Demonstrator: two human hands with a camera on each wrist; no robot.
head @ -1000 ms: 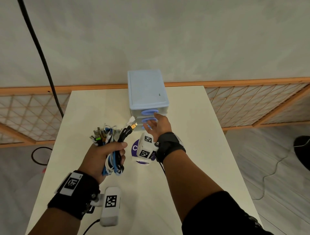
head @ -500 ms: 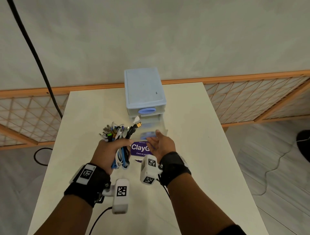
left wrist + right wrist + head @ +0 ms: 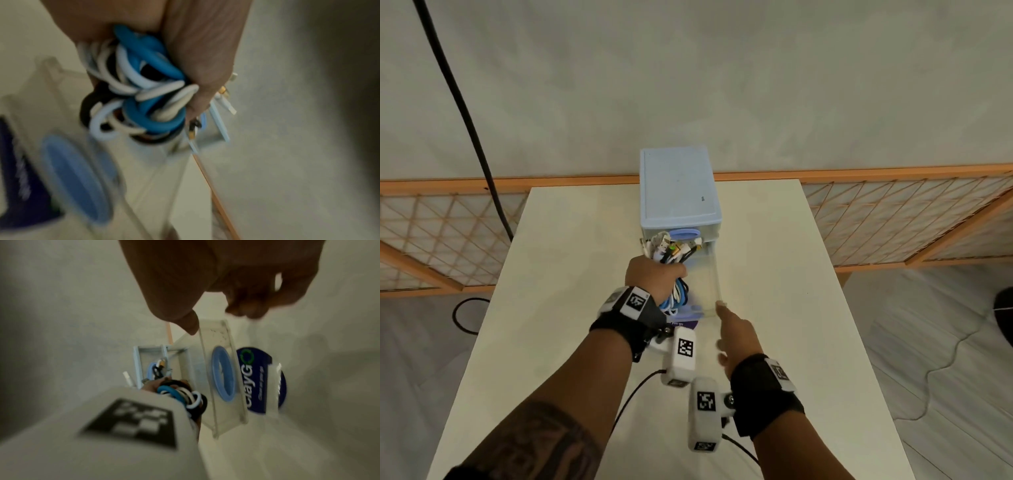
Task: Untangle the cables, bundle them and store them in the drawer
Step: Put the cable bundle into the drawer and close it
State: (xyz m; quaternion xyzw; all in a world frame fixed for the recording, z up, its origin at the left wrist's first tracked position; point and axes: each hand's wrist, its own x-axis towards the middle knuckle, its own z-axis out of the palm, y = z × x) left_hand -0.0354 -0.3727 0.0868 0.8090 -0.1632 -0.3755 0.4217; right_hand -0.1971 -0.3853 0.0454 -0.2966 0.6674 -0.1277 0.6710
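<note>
Cables [image 3: 674, 274] are clenched in left hand [image 3: 654, 279] above pulled-out drawer [image 3: 709, 281]; right hand [image 3: 738, 337] fingers relaxed, touching its front corner.

Place: a plain indoor room, likely a recording corner rather than a lived-in home.
Walls: bare grey plaster.
Screen: orange-framed lattice panels [image 3: 893, 222] low along the wall.
Furniture: one white tabletop [image 3: 774, 308] with a small plastic drawer unit [image 3: 678, 192].
Floor: pale wood-look planks [image 3: 945, 359].

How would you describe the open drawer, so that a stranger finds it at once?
On the white table stands a pale blue drawer unit. Its lower drawer is pulled out toward the person. It is clear plastic with a blue oval handle, while the drawer above is closed.
</note>
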